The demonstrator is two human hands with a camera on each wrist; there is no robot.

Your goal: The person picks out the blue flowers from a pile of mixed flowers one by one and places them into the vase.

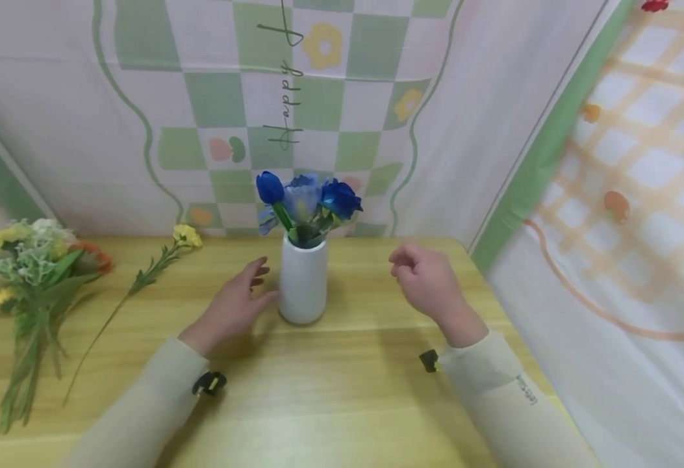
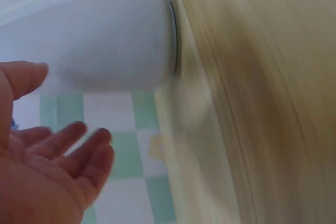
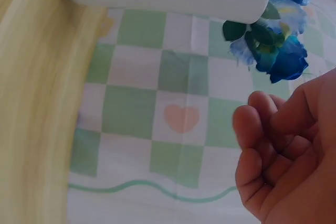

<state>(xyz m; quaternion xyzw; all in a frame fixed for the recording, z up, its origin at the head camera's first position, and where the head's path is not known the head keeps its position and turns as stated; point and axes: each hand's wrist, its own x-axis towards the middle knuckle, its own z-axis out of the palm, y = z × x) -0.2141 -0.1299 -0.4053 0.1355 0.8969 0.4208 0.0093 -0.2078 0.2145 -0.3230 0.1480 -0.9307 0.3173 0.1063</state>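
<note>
A white vase (image 1: 303, 283) stands upright on the table with blue artificial flowers (image 1: 309, 198) in it, among them a tulip bud and a rose. Left of it is my left hand (image 1: 233, 305), fingers loosely bent and spread, thumb tip right at the vase's side. The left wrist view shows nothing between that thumb and the fingers (image 2: 89, 156). My right hand (image 1: 429, 283) is held over the table to the right, apart from the vase. Its fingers (image 3: 249, 129) are loosely curled and hold nothing.
A bunch of mixed flowers (image 1: 38, 279) in yellow, white and orange lies at the table's left. Beside it is a single yellow flower stem (image 1: 149, 273). A checked cloth (image 1: 283, 97) hangs behind the wooden table (image 1: 342, 390), and another cloth (image 1: 628, 227) hangs at the right.
</note>
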